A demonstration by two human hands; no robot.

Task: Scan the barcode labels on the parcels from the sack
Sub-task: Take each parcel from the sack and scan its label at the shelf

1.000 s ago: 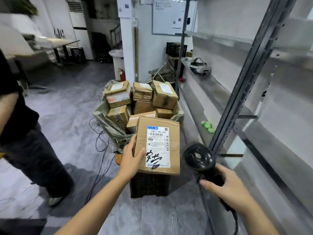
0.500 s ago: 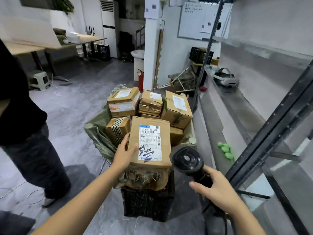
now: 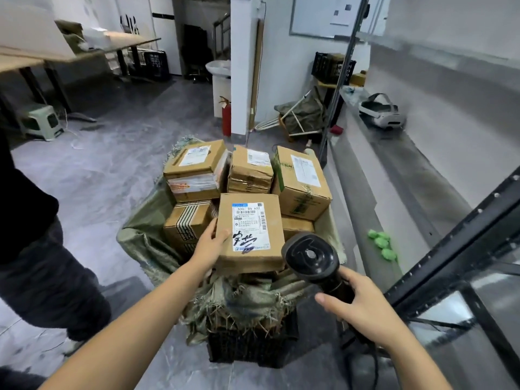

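Left hand grips one labelled parcel by its edge; right hand clasps one scanner. Perhaps six more boxes fill the sack.

- Parcel: matt brown cardboard with a smooth white paper label.
- Sack: coarse woven green cloth, frayed at the rim.
- Scanner: black plastic with a slight sheen.
- Crate: black plastic mesh.
- Floor: smooth grey, faintly glossy.
- Rack: dark painted metal.
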